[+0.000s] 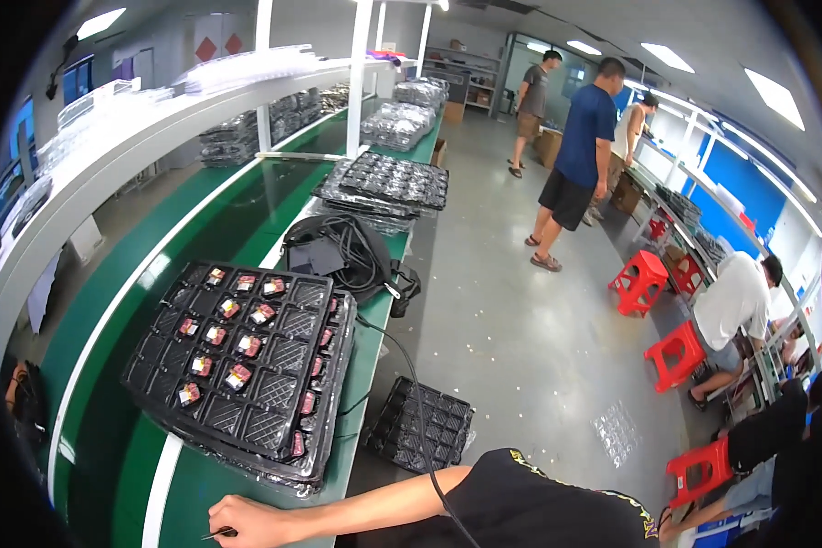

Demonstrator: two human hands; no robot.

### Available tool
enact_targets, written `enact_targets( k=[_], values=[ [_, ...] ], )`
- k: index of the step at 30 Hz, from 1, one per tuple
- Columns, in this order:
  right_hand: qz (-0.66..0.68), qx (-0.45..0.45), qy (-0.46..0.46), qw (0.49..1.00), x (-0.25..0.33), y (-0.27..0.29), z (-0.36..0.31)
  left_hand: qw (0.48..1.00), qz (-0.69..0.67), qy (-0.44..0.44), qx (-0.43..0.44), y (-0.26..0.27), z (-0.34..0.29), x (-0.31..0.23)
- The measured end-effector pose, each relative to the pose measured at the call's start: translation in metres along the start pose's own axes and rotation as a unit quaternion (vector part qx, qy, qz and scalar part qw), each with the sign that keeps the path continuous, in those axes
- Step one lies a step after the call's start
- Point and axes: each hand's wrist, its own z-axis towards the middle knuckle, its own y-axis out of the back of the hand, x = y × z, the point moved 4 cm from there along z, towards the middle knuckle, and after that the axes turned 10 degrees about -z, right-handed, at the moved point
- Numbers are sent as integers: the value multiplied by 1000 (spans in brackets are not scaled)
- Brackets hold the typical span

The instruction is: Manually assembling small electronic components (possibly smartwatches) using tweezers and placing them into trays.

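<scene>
Left hand [248,523] holding dark object [224,532], red-white pieces [237,376], lettered shirt [548,502]

Eleven packs [249,345] (top tray [299,324]), two red diamonds [206,49]

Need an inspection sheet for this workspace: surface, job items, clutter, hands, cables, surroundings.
Surface: green bench with white strips running along it.
Job's things: stacked black compartment trays; small red-and-white pieces sit in some compartments of the top one, more show along the edge beneath.
Clutter: black bag beside the stack; black floor tray and clear plastic sheet in the aisle.
Hands: left hand by the stack's near end, fingers closed on a thin dark object, type unclear; right hand not in view.
Cables: black cable runs from near the bag down toward the wearer's shirt.
Surroundings: red stools at right; several people standing or seated.
</scene>
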Motion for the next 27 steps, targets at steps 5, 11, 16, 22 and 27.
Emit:
enact_targets(
  k=[5,11,16,22,27],
  values=[
    [8,-1,35,999,-10,-10,-2,995,-57,-83,10,-5,59,-63],
    [2,58,-42,997,-10,3,-7,956,29,-281,73,-100,185,-179],
    [-18,59,-18,998,-8,1,-6,939,9,-302,165,-180,268,-225],
    [-23,89,-43,995,-7,-5,-8,896,76,-383,213,-268,348,-239],
    [-17,73,-46,996,1,-5,-9,897,67,-370,230,-305,358,-217]
  ],
)
